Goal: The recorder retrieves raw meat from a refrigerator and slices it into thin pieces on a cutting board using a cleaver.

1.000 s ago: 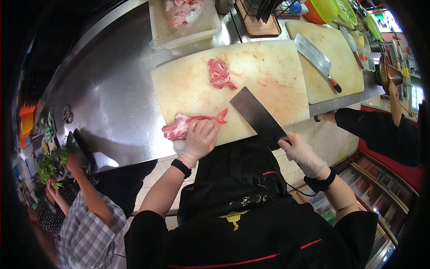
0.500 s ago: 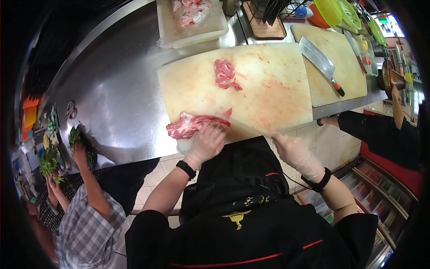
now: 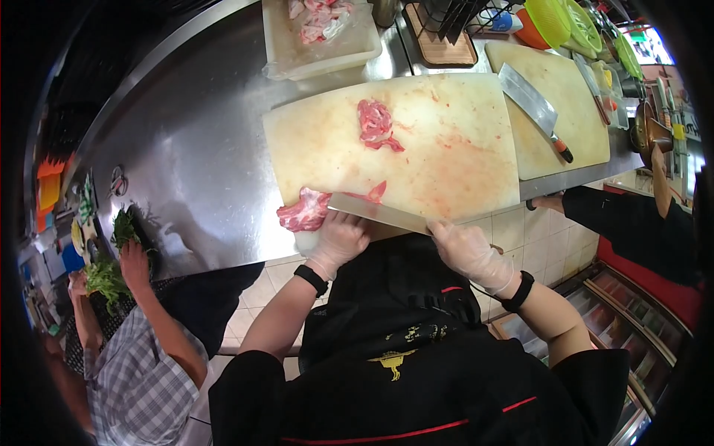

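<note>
My gloved right hand (image 3: 470, 253) grips the handle of a kitchen knife, and the blade (image 3: 381, 213) points left, lying flat-side up across the near edge of the white cutting board (image 3: 312, 141). Beneath the blade's tip is a long strip of raw red meat (image 3: 303, 212); its left end and a small pointed bit show, the middle is covered. My gloved left hand (image 3: 342, 239) holds the meat from the near side, its fingers curled and partly hidden by the blade. Farther up the board sits a small pile of cut meat (image 3: 375, 123).
A second board (image 3: 550, 89) at right bears a cleaver (image 3: 532, 100). A plastic tub (image 3: 327, 65) of meat stands at the back, beside a wooden tray (image 3: 439, 48). At left a person's hand (image 3: 134, 264) handles green leaves; scissors (image 3: 117, 181) lie nearby. Another person stands at far right.
The knife has swung up and left, its blade now turned flat over the meat. My right hand moved slightly left; my left hand shifted a little nearer to me.
</note>
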`<state>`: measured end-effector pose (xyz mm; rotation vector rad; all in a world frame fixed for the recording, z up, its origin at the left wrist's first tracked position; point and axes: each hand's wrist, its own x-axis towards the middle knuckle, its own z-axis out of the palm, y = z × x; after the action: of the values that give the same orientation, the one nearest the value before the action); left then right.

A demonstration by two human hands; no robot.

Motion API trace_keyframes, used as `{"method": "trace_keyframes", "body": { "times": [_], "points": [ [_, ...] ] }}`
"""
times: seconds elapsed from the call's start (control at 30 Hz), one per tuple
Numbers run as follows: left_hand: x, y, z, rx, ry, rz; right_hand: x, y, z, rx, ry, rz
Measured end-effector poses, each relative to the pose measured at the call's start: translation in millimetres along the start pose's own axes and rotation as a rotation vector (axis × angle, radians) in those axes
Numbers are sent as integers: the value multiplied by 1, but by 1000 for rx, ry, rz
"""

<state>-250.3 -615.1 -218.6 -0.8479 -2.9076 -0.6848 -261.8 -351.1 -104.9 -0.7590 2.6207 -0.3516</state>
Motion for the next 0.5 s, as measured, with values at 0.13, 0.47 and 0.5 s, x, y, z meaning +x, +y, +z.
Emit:
{"method": "trace_keyframes", "body": {
  "times": [0.13,0.47,0.5],
  "points": [
    [-1,-1,0,-16,-18,-12,-2,9,-3,14,-34,-7],
    [4,1,-1,-20,87,10,7,24,-1,3,-143,-19],
    [3,0,1,-46,85,8,5,27,-1,10,-169,-2]
  ]
}}
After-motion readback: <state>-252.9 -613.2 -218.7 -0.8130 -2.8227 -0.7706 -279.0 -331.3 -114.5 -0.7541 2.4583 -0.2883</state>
